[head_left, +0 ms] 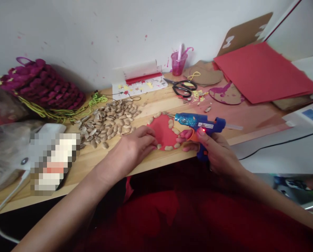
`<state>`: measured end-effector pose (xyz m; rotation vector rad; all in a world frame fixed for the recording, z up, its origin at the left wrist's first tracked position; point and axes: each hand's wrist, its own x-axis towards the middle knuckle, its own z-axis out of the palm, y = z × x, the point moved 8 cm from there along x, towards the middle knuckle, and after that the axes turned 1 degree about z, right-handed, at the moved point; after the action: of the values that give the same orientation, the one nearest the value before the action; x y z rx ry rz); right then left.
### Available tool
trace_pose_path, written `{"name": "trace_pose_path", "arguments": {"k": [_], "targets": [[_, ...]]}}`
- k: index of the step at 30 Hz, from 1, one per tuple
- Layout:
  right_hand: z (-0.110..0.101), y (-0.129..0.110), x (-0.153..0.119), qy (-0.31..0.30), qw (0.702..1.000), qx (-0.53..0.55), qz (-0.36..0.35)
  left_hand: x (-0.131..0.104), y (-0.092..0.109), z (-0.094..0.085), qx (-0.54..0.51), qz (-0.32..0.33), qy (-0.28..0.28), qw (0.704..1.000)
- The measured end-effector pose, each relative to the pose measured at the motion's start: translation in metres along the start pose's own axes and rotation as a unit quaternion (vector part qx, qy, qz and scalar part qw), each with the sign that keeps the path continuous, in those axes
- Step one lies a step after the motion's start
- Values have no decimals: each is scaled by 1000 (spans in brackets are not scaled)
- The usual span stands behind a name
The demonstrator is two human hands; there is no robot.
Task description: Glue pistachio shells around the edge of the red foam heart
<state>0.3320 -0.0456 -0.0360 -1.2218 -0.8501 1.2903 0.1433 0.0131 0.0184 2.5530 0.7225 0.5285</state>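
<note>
A red disc (162, 132) lies near the table's front edge, with peanuts (169, 148) set around much of its rim. My left hand (135, 147) is at the disc's left side, fingers bent together over its edge; what they hold, if anything, is hidden. My right hand (216, 150) is wrapped round the handle of a blue glue gun (195, 122). The gun's nozzle points left, over the disc's upper right rim, and a small red light glows on its body. Left of the disc spreads a pile of peanuts (109, 120).
A phone (58, 164), a white power bank (44, 140) and plastic bags sit at the left. Behind are a purple peanut craft (43, 85), black scissors (184, 87) and a purple cup (178, 63). Red sheets (266, 73) and a white box (308, 113) are right.
</note>
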Motion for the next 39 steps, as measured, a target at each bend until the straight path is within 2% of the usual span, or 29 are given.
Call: {"name": "trace_pose_path", "arguments": {"k": [8,15,28,39], "targets": [[2,3,1,-9,1000,26,11,3,7,14,114,7,-70,991],[2,3,0,6,1000,2,16,6,21,18,201,30,-96,975],[2,4,1,-5,999,36,24,9,21,17,183,14,-100,978],[2,4,-1,11,999,28,27,7,23,20,230,23,-105,967]]}}
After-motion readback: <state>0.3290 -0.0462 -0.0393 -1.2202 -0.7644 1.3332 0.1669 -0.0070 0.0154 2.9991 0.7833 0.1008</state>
